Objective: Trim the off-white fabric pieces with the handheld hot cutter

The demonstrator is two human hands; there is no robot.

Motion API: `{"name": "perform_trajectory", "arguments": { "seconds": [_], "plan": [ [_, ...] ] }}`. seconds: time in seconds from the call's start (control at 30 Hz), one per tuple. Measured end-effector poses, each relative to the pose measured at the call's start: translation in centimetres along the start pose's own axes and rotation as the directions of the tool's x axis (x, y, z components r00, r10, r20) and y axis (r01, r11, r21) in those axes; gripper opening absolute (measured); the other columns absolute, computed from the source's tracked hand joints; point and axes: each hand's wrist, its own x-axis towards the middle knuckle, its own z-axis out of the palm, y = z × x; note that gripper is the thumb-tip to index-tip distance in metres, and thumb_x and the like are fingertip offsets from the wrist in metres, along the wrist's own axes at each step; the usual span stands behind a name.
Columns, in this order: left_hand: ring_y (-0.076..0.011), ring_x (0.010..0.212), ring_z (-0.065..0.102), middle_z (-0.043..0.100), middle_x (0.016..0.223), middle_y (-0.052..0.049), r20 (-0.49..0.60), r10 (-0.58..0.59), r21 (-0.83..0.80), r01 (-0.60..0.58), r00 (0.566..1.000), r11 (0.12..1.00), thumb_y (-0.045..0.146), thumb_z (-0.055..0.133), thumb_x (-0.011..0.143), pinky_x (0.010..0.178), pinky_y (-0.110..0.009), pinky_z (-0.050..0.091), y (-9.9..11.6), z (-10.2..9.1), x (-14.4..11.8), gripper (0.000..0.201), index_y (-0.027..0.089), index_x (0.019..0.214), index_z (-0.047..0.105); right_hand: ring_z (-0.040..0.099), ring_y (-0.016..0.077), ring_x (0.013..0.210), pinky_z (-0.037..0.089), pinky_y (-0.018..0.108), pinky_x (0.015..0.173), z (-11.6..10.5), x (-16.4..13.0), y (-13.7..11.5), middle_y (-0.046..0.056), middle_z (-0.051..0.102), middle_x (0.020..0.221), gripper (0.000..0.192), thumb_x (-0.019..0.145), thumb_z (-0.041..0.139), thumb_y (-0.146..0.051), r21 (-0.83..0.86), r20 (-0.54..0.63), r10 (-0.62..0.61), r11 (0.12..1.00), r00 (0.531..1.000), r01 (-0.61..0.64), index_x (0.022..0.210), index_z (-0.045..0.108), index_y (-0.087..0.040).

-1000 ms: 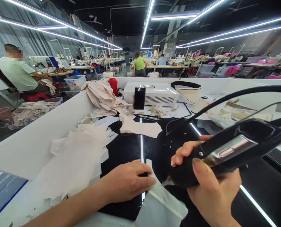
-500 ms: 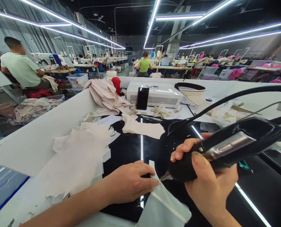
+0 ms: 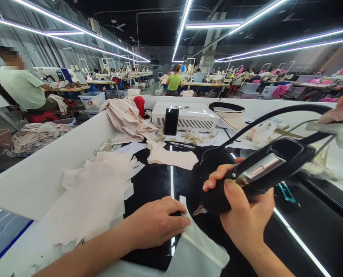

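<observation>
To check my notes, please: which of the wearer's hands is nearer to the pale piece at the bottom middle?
Left. The left hand touches the pale piece near its narrow end; the right hand is to the piece's right, apart, holding the black tool.

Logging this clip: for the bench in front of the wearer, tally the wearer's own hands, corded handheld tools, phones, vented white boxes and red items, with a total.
Own hands: 2 (left hand, right hand)
Corded handheld tool: 1
Phone: 1
Vented white box: 1
Red item: 1
Total: 6
</observation>
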Motion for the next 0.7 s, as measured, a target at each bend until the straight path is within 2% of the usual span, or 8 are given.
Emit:
{"name": "perform_trajectory", "arguments": {
  "seconds": [0.1, 0.23, 0.33, 0.43, 0.57, 0.7],
  "plan": [
    [-0.0251, 0.116, 0.075, 0.076, 0.131, -0.010, 0.000, -0.019, -0.050, 0.019, 1.000, 0.999, 0.028, 0.054, 0.121, 0.108, -0.037, 0.064, -0.2, -0.2, -0.1, 0.025, 0.019, 0.134, 0.073, 0.072, 0.0151, 0.067, 0.067, 0.031, 0.065, -0.7, 0.4, -0.5, -0.005, 0.076, 0.091, 0.041, 0.092, 0.096, -0.038, -0.044, -0.002, -0.030, 0.999, 1.000, 0.030, 0.120, 0.068, -0.030],
    [-0.0243, 0.113, 0.075, 0.076, 0.126, -0.008, 0.034, -0.075, -0.079, 0.078, 0.997, 0.994, 0.022, 0.059, 0.119, 0.101, -0.035, 0.064, -0.4, -0.8, 0.1, 0.019, 0.019, 0.131, 0.073, 0.073, 0.0141, 0.068, 0.067, 0.028, 0.065, -2.4, 0.7, -1.3, -0.005, 0.077, 0.092, 0.033, 0.093, 0.096, -0.040, -0.130, 0.000, -0.057, 0.990, 0.998, 0.057, 0.108, 0.068, -0.029],
    [-0.0256, 0.110, 0.076, 0.077, 0.118, -0.007, 0.034, -0.096, 0.004, 0.096, 0.995, 0.995, 0.018, 0.061, 0.117, 0.099, -0.038, 0.065, -0.3, -1.0, 0.6, 0.015, 0.018, 0.124, 0.074, 0.073, 0.0142, 0.069, 0.067, 0.028, 0.069, -3.7, 0.8, -1.8, -0.005, 0.077, 0.092, 0.033, 0.093, 0.095, -0.041, -0.189, -0.013, -0.075, 0.979, 0.997, 0.071, 0.107, 0.068, -0.029],
    [-0.0258, 0.107, 0.077, 0.078, 0.111, -0.006, 0.006, -0.060, 0.092, 0.059, 0.998, 0.994, 0.017, 0.061, 0.116, 0.100, -0.040, 0.065, 0.4, -0.6, 1.4, 0.013, 0.018, 0.117, 0.074, 0.073, 0.0152, 0.074, 0.065, 0.029, 0.072, -4.4, 0.9, -2.1, -0.004, 0.078, 0.095, 0.034, 0.093, 0.094, -0.043, -0.240, -0.011, -0.078, 0.968, 0.997, 0.073, 0.109, 0.068, -0.029],
    [-0.0223, 0.097, 0.077, 0.078, 0.109, -0.005, -0.032, -0.005, 0.141, 0.010, 0.999, 0.990, 0.020, 0.057, 0.118, 0.091, -0.036, 0.066, 1.7, 0.5, 2.3, 0.018, 0.019, 0.109, 0.073, 0.071, 0.0162, 0.077, 0.062, 0.030, 0.073, -4.9, 0.8, -2.7, -0.003, 0.076, 0.098, 0.034, 0.095, 0.090, -0.046, -0.287, 0.023, -0.039, 0.957, 0.999, 0.044, 0.112, 0.068, -0.028],
    [-0.0223, 0.095, 0.077, 0.077, 0.105, -0.004, -0.004, 0.020, 0.224, -0.018, 1.000, 0.974, 0.017, 0.053, 0.118, 0.084, -0.035, 0.065, 2.3, 1.7, 2.8, 0.023, 0.021, 0.102, 0.069, 0.072, 0.0189, 0.087, 0.063, 0.032, 0.081, -6.1, 0.5, -3.2, 0.001, 0.078, 0.105, 0.036, 0.099, 0.083, -0.048, -0.329, 0.111, -0.008, 0.943, 0.994, 0.045, 0.125, 0.068, -0.026]
  ]
}}
